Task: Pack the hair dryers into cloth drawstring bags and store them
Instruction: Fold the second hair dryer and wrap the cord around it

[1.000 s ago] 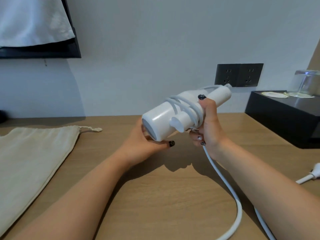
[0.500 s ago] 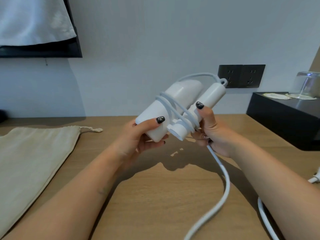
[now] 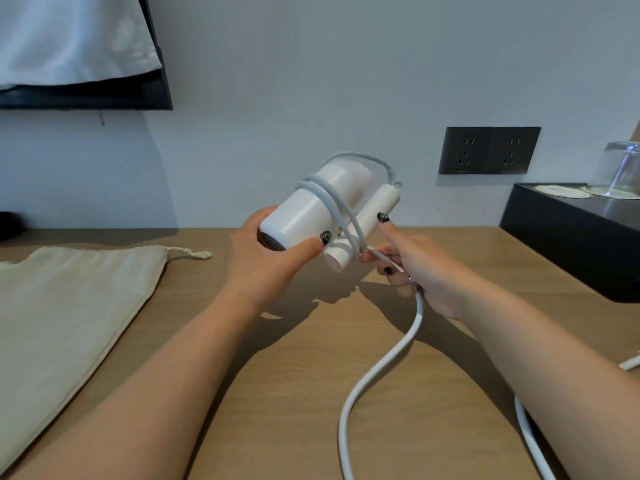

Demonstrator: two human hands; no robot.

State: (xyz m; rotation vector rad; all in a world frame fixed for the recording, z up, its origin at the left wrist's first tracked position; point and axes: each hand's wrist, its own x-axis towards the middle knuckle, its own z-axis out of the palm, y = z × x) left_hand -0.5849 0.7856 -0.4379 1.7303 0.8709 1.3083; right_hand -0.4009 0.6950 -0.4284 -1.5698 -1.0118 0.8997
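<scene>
Hair dryer, white with its handle folded alongside the barrel, is held in the air above a wooden surface, between both hands. The left hand grips the near end of the barrel, thumb curled over the top and fingers underneath. The right hand pinches the white cord just below the handle, its index finger stretched up to touch the handle. Several turns of cord wrap round barrel and handle together. Compared with half a second earlier, the dryer has swung so its barrel points further away and upward, and the right hand has slid off the handle onto the cord, drawing it taut. The loose cord trails from the right hand down across the surface in a curve toward the near edge. A beige cloth drawstring bag lies flat on the surface to the left, well apart from the hands, unmoved. On the wall behind sits a black double socket. At right, a black box carries an upturned glass.
</scene>
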